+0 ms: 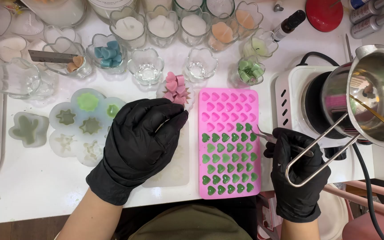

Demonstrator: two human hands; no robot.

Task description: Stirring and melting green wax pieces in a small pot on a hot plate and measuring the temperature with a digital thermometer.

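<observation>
Black-gloved left hand [141,144] at lower centre, fingers curled loosely over a clear mould [174,171], pinning it flat; nothing gripped. Right hand [296,171] at lower right, fingers pinched on tweezers [267,135], tips aimed at the pink heart mould [229,142] between the hands. Lower rows filled with green wax, upper rows empty. Steel pitcher [374,93] resting on the hotplate [298,100] at right. Glass cups [161,29] along the top, holding wax.

Bare tabletop [36,186] lies open; glass cups [145,66] crowd the back.
</observation>
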